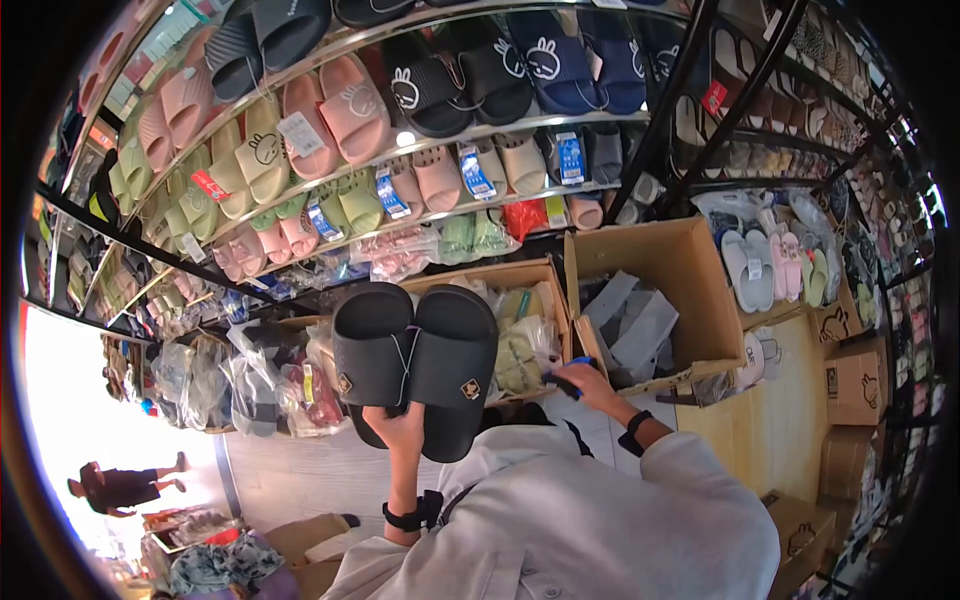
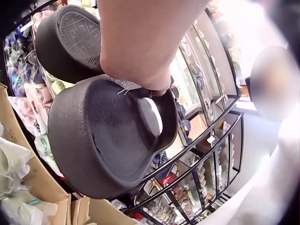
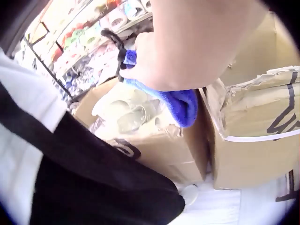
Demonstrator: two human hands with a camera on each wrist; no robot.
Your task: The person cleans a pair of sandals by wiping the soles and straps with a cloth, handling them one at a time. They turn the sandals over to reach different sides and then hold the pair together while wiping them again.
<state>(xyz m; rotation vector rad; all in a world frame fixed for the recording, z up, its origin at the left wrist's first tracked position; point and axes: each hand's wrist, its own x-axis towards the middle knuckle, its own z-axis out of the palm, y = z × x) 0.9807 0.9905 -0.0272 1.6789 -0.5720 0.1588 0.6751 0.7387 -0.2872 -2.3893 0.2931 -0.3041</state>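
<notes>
A pair of black slide sandals (image 1: 455, 375), joined by a thin tie across the straps, is held up in front of the shelves. My left hand (image 1: 398, 428) grips the pair from below, its fingers partly hidden by the straps. In the left wrist view, the insole of one slide (image 2: 112, 136) and the patterned sole of the other (image 2: 79, 40) show. Over the boxes at the right, my right hand (image 1: 590, 388) holds a fuzzy blue cloth (image 3: 183, 108). A black loop (image 3: 112, 37) sticks out beside the fingers of that hand.
Beyond my right hand stands a tall open cardboard box (image 1: 700, 300) with plastic wrapping inside. Left of it, another box (image 1: 480, 272) holds bagged green slides (image 1: 520, 360). Shelves full of slides rise ahead. A person (image 1: 125, 487) is at the bright far left.
</notes>
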